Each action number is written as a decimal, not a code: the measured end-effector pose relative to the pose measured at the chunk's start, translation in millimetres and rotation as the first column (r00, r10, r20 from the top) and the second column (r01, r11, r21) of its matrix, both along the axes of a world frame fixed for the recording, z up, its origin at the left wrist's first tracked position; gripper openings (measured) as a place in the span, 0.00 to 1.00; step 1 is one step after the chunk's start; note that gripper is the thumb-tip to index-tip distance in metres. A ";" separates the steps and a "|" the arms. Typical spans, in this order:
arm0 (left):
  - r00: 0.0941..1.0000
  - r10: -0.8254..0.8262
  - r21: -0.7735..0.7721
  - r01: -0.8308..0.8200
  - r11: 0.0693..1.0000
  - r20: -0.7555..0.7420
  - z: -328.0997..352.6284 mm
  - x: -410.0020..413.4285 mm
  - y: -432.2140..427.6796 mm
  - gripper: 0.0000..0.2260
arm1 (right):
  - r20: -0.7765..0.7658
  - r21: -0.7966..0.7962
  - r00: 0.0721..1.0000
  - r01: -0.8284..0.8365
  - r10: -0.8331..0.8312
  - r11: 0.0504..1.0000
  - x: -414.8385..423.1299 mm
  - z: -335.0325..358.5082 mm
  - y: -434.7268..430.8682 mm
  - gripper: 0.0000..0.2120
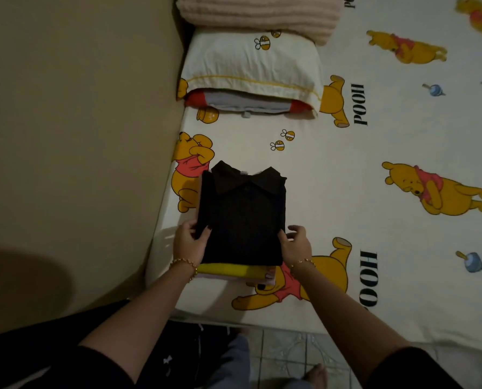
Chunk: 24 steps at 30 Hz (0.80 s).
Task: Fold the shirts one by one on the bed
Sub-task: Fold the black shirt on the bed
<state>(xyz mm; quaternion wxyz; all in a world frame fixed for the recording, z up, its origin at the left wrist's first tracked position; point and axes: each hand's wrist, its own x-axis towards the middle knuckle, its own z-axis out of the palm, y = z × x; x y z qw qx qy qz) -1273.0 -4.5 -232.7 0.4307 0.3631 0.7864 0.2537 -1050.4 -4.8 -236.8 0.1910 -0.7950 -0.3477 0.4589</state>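
Observation:
A folded black collared shirt (244,217) lies on top of a small pile of folded shirts near the bed's left edge, collar pointing away from me. A yellow folded shirt (223,270) and a pinkish one (269,276) stick out below it. My left hand (190,242) grips the black shirt's lower left edge, thumb on top. My right hand (294,244) holds its lower right edge, with the fingers partly lifted off the cloth.
The bed (388,141) has a cream sheet printed with yellow bears. A pillow (251,63) lies at the head with a folded beige blanket (256,15) behind it. A tan wall (80,136) runs along the left. Tiled floor (284,352) and my feet are below.

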 end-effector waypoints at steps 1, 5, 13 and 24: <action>1.000 0.001 0.010 -0.001 1.000 -0.023 -0.9 -0.2 -3.1 0.16 | -0.007 0.009 1.000 0.018 -0.018 1.000 -0.5 0.8 -3.3 0.18; 0.999 -0.011 0.030 0.012 0.999 -0.040 5.0 1.3 -8.0 0.11 | -0.035 0.044 0.999 0.011 -0.010 0.999 -3.0 3.5 -12.4 0.10; 0.997 0.071 -0.071 -0.068 0.995 0.032 8.2 -8.1 -25.9 0.16 | -0.123 -0.015 0.992 0.035 -0.037 0.999 2.1 3.1 -37.3 0.16; 0.994 -0.080 -0.118 0.072 0.990 -0.068 19.9 -26.8 -60.5 0.10 | -0.022 0.026 0.998 -0.051 0.052 0.998 7.9 8.6 -75.3 0.18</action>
